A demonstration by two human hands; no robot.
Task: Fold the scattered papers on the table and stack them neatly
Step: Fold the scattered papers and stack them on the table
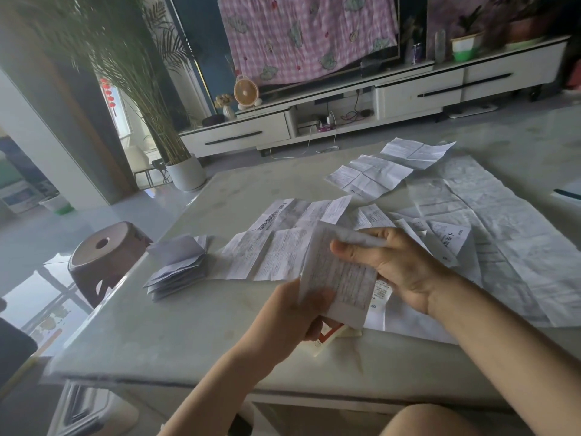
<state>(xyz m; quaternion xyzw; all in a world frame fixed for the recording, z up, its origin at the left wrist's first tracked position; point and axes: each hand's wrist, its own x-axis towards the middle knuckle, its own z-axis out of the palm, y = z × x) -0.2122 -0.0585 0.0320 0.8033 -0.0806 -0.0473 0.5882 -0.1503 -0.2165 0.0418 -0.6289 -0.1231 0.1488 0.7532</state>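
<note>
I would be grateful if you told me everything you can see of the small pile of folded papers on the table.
The pile of folded papers is a stack of thin white sheets, each folded into a compact rectangle. The folds spring open, so the layers fan apart and the top piece lifts. It lies on the pale table near its left edge, left of a long creased leaflet. The left hand and right hand are away from it, holding another sheet.

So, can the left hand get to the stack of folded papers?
Probably yes: bare tabletop lies between the left hand and the stack of folded papers. But that hand grips the printed sheet with the right hand, so it isn't free.
</note>
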